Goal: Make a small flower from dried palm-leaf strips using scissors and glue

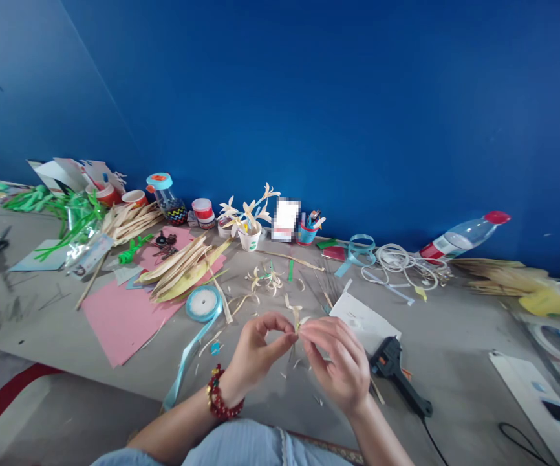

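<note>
Between my two hands is a small pale corn-husk flower (296,316) on a thin stem, held above the table. My left hand (264,346), with a red bead bracelet (219,395) at the wrist, pinches it between thumb and forefinger. From the other side, my right hand (338,356) has its fingertips closed at the flower's base; they partly hide it. Beyond the hands lie several curled husk pieces (266,279). A black glue gun (399,375) rests on the table just right of my right hand.
A paper cup (249,239) of husk flowers stands near the blue wall. Left are a blue ribbon roll (203,303), pink paper (115,323) and dried husks (178,268). Right are white paper (367,323), a coiled white cord (401,262), a tilted bottle (464,238) and a power strip (522,388).
</note>
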Demonstrator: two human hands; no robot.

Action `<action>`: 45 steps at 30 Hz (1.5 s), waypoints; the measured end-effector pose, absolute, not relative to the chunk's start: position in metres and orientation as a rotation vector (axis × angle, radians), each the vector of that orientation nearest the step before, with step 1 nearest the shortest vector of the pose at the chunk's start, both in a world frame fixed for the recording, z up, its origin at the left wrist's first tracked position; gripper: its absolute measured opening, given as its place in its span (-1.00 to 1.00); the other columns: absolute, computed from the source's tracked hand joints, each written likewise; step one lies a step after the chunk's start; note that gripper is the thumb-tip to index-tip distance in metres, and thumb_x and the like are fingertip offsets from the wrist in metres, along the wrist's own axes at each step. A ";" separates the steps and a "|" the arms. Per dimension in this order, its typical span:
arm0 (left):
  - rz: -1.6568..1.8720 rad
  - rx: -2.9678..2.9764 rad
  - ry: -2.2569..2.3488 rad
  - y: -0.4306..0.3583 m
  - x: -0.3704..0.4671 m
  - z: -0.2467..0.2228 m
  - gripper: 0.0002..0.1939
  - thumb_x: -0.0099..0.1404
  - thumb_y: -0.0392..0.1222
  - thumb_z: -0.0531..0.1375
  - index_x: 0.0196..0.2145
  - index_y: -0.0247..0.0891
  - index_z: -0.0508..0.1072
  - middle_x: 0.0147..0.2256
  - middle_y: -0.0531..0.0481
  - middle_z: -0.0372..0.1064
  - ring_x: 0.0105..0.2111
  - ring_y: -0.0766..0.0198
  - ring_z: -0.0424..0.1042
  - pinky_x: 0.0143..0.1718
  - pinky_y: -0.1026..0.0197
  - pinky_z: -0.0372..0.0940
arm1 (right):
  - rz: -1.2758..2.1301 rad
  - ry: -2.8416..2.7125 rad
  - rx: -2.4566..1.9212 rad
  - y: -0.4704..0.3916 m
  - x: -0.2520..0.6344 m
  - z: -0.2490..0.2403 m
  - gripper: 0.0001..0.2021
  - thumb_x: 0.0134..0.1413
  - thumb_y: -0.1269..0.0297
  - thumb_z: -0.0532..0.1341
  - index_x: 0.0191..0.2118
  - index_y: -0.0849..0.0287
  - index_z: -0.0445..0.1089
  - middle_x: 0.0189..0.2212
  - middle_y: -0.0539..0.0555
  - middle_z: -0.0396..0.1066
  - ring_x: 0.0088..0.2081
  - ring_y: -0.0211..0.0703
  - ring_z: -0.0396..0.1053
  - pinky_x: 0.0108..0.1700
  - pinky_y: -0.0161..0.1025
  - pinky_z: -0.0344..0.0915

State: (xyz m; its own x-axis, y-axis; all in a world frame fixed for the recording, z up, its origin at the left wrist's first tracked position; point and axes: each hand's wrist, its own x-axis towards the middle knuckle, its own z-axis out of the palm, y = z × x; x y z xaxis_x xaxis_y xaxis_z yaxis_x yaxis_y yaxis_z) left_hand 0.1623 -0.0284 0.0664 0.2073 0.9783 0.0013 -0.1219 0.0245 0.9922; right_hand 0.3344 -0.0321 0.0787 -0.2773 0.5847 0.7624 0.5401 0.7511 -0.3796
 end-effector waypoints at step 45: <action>1.440 1.866 0.920 -0.035 0.161 0.083 -0.88 0.24 -0.43 0.23 -0.36 -0.23 0.43 -0.34 -0.06 0.48 -0.24 0.18 0.39 -0.12 0.10 0.31 | 0.417 -1.719 -0.925 -0.042 0.332 0.070 -0.82 0.07 0.55 0.25 -0.29 0.09 0.42 -0.42 0.05 0.50 -0.36 -0.09 0.47 -0.28 -0.18 0.40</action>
State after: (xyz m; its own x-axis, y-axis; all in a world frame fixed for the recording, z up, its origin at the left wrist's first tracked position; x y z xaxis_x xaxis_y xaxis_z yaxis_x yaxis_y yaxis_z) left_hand 0.1612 -0.0348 0.0827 0.1705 0.8146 0.5543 0.1607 -0.5780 0.8000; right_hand 0.3322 -0.0420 0.0702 -0.1093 0.7539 0.6479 0.3734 0.6352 -0.6761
